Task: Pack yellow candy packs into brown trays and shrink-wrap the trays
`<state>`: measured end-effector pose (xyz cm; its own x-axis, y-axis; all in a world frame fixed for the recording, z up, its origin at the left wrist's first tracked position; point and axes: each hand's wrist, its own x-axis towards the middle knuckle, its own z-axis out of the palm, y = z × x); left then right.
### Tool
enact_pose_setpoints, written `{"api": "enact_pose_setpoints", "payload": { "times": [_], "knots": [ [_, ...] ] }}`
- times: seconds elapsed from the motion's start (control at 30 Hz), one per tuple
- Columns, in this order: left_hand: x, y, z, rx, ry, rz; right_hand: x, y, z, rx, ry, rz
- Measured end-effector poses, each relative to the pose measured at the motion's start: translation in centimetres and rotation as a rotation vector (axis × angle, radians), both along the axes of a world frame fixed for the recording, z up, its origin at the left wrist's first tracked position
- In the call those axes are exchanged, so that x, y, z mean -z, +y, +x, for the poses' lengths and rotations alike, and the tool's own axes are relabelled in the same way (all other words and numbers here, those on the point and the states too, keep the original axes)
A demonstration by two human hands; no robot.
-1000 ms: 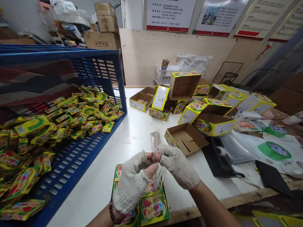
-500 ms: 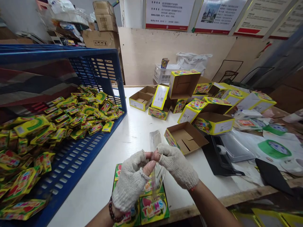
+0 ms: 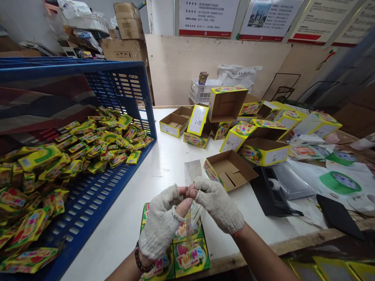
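Both hands wear white knitted gloves with bare fingertips. My left hand (image 3: 164, 220) and my right hand (image 3: 218, 203) meet above the table, fingers closed in a pinch on a clear plastic sleeve (image 3: 192, 169). Part of the sleeve stretches away beyond my fingers, and another part hangs below them. Beneath my hands lie several yellow-green candy boxes (image 3: 191, 255) marked TWINS, set side by side in a block. My left hand and wrist cover some of them. Just past my right hand sits an open cardboard display box (image 3: 230, 169).
On the left, a blue plastic crate (image 3: 117, 183) lies on its side, heaped with small yellow packets (image 3: 108, 136). Open yellow display boxes (image 3: 228, 103) are piled at the back. Green tape rolls (image 3: 340, 182) and a black tray (image 3: 271, 195) are on the right.
My hands stay pinched together in nearly the same spot. The far end of the clear sleeve looks slightly flatter and wider. The view has shifted very little.
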<state>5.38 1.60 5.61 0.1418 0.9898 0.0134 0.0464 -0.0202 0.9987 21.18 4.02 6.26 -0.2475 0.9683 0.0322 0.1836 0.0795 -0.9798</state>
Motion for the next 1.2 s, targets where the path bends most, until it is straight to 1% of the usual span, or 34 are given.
{"api": "enact_pose_setpoints", "payload": {
  "times": [0.13,0.3,0.5,0.7,0.83,0.93,1.03,1.2],
  "knots": [
    [0.0,-0.1,-0.1,0.004,-0.018,-0.024,0.0,-0.1,-0.1,-0.004,0.051,-0.032],
    [0.0,-0.2,-0.2,0.007,-0.004,-0.018,-0.1,-0.2,-0.1,0.005,0.072,-0.033],
    [0.2,-0.1,-0.2,0.006,0.017,-0.009,0.1,-0.1,-0.1,0.010,0.025,-0.032],
    [0.3,-0.1,-0.1,0.015,0.008,-0.015,-0.1,-0.2,0.0,0.002,0.023,-0.006],
    [0.8,-0.3,0.3,-0.002,0.013,-0.020,-0.6,0.0,0.0,0.042,0.037,0.039],
    [1.0,-0.4,0.7,0.009,-0.068,-0.041,-0.7,0.3,0.0,0.067,0.011,0.047],
    [1.1,-0.4,0.9,0.042,-0.180,-0.047,-0.5,0.3,-0.1,0.048,0.010,0.030],
    [0.8,-0.3,0.9,0.056,-0.179,-0.054,-0.3,0.2,-0.1,0.047,0.015,0.027]
  ]
}}
